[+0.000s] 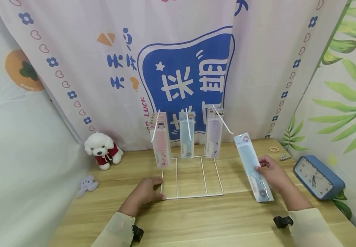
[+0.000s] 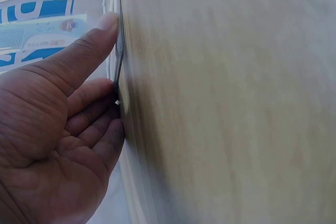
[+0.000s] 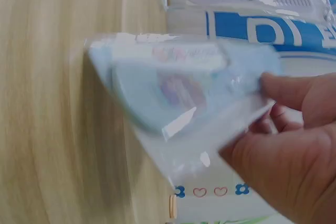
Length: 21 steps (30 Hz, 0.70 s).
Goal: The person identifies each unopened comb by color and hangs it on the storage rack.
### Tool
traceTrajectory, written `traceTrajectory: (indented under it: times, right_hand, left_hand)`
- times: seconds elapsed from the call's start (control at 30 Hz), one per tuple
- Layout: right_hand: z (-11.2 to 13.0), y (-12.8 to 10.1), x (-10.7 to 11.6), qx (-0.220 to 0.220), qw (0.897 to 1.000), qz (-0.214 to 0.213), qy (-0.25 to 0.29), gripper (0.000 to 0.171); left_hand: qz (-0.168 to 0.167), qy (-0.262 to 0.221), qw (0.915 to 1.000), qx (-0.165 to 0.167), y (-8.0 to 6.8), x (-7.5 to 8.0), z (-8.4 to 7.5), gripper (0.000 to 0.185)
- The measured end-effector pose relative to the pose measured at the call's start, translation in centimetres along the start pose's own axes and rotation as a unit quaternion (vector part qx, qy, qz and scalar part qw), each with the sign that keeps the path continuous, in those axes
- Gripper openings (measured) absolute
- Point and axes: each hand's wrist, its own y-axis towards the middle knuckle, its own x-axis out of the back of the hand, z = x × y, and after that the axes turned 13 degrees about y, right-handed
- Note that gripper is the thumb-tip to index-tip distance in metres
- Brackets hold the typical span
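Observation:
My right hand (image 1: 273, 171) pinches a light blue comb (image 1: 249, 161) in a clear plastic packet by its edge, thumb on the front, up over the right side of the table. In the right wrist view the packet's lower end (image 3: 178, 82) is blurred. My left hand (image 1: 145, 192) holds the front left corner of a white wire display rack (image 1: 193, 197), thumb and fingertips at the wire. From the rack's hooks hang packaged combs: several pink ones (image 1: 161, 144) at left, a blue one (image 1: 187, 137) in the middle, purple ones (image 1: 213, 137) at right.
A blue alarm clock (image 1: 318, 176) stands at the right, with a small clip (image 1: 285, 157) and a tan ring (image 1: 274, 149) behind it. A white plush dog (image 1: 104, 149) and a small purple plush toy (image 1: 87, 185) are at the left. A printed curtain (image 1: 190, 68) hangs behind the table.

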Motion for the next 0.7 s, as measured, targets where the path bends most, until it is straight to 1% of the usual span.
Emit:
traceTrajectory:
  times: [0.07,0.17,0.27,0.37,0.47,0.57,0.63,0.7]
  right_hand:
    - [0.0,-0.1,0.4,-0.004,0.999,0.003,0.048,0.031]
    - [0.1,-0.3,0.8,-0.002,0.993,0.007,0.122,0.025]
    - [0.4,-0.7,1.2,0.022,0.982,0.022,0.186,0.017]
    - [0.5,-1.3,1.2,0.056,0.968,0.052,0.237,0.01]
    - [0.5,-1.7,1.0,0.098,0.951,0.1,0.274,0.016]
    - [0.9,-1.9,0.4,0.141,0.932,0.151,0.297,0.028]
    - [1.5,-2.2,-0.2,0.162,0.923,0.176,0.302,0.032]
    - [2.1,-2.4,-0.8,0.177,0.916,0.193,0.303,0.035]
  left_hand:
    - [0.001,0.001,1.0,-0.001,0.0,0.0,0.0,0.076]
    - [0.001,-0.001,1.0,-0.001,0.0,-0.1,0.0,0.076]
    - [-0.001,-0.001,1.0,-0.005,0.0,0.0,0.1,0.076]
    - [0.0,-0.004,1.0,-0.004,0.0,0.0,0.1,0.077]
    - [0.001,-0.007,1.0,-0.002,0.0,0.0,0.1,0.077]
    - [0.0,-0.006,1.0,-0.006,0.0,0.1,0.0,0.076]
    - [-0.002,-0.004,0.9999,-0.009,0.0,0.1,0.0,0.076]
    - [-0.004,0.0,0.9999,-0.012,-0.1,0.1,0.0,0.076]
